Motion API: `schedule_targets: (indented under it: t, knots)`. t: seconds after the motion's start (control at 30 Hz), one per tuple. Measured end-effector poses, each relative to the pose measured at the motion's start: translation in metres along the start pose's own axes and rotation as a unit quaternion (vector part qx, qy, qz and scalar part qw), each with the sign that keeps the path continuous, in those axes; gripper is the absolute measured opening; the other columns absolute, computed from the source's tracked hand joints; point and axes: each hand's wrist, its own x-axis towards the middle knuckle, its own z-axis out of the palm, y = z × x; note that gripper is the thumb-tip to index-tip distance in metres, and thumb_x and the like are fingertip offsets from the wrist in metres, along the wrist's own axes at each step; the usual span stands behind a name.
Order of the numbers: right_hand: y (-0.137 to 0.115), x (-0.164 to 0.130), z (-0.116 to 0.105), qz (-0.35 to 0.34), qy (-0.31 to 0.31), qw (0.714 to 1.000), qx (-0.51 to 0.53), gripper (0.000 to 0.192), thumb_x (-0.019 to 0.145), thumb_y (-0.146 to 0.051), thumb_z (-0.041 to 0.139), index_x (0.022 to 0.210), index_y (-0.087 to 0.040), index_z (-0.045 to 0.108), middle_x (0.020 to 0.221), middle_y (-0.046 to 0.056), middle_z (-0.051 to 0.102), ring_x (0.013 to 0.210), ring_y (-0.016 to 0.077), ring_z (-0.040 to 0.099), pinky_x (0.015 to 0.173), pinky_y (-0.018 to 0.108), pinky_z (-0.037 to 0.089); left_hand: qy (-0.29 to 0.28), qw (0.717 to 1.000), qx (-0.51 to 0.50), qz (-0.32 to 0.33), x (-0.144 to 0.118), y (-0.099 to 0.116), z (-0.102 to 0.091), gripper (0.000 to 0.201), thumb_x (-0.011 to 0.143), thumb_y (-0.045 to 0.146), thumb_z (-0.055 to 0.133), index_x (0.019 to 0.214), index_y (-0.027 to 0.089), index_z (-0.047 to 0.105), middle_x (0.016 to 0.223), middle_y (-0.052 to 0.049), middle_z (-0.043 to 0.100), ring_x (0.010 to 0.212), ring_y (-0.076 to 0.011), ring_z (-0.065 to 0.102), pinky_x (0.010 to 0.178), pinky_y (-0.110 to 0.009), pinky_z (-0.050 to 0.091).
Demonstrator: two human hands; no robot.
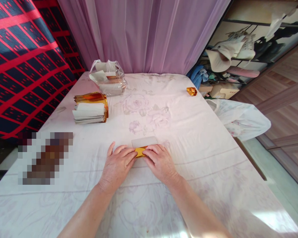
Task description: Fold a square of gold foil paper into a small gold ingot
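Observation:
A sheet of gold foil paper (pixel 140 152) lies on the cloth near the middle of the table, partly folded, its pale grey backing showing at the far side. My left hand (pixel 119 160) pinches its left end, with thumb and fingers pressed on the gold part. On the right end, my right hand (pixel 161 162) presses with bent fingers and thumb. The fingers hide both ends of the fold. Farther off stands a folded gold foil piece (pixel 192 91), near the table's right back edge.
A stack of gold and grey paper (pixel 89 112) sits at the left, in front of a clear plastic bag (pixel 108 77) of more sheets. A flowered tablecloth (pixel 149 208) covers the table. Purple curtain (pixel 144 36) hangs behind; a shelf with shoes and a cap (pixel 219 54) stands right. A blurred patch is at left.

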Motion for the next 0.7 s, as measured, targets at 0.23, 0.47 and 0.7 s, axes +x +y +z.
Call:
schedule_targets:
  t: [0.23, 0.47, 0.7]
  knots:
    - [0.009, 0.006, 0.001, -0.008, 0.006, 1.0, -0.012, 0.015, 0.091, -0.019, 0.06, 0.099, -0.024, 0.072, 0.1, 0.005, 0.069, 0.09, 0.0204, 0.06, 0.082, 0.036, 0.048, -0.018, 0.999, -0.041, -0.024, 0.002, 0.003, -0.003, 0.016, 0.09, 0.025, 0.064, 0.105, 0.028, 0.07, 0.107, 0.002, 0.075, 0.104, -0.0217, 0.064, 0.114, -0.052, 0.021]
    - [0.013, 0.004, -0.005, -0.002, -0.013, 0.999, 0.05, 0.022, 0.086, -0.017, 0.062, 0.104, -0.024, 0.071, 0.107, 0.006, 0.067, 0.1, 0.0221, 0.059, 0.091, 0.04, 0.046, -0.018, 0.999, -0.034, -0.023, 0.005, 0.004, -0.006, 0.014, 0.09, 0.028, 0.064, 0.103, 0.029, 0.07, 0.105, 0.002, 0.076, 0.104, -0.0224, 0.064, 0.114, -0.053, 0.018]
    - [0.004, 0.004, -0.003, 0.016, -0.017, 1.0, 0.02, 0.028, 0.084, -0.016, 0.064, 0.108, -0.025, 0.07, 0.109, 0.005, 0.067, 0.103, 0.0226, 0.058, 0.089, 0.04, 0.043, 0.01, 1.0, -0.014, -0.001, 0.006, 0.005, -0.003, 0.011, 0.093, 0.027, 0.061, 0.102, 0.026, 0.068, 0.101, 0.002, 0.076, 0.101, -0.0207, 0.065, 0.116, -0.05, 0.017]
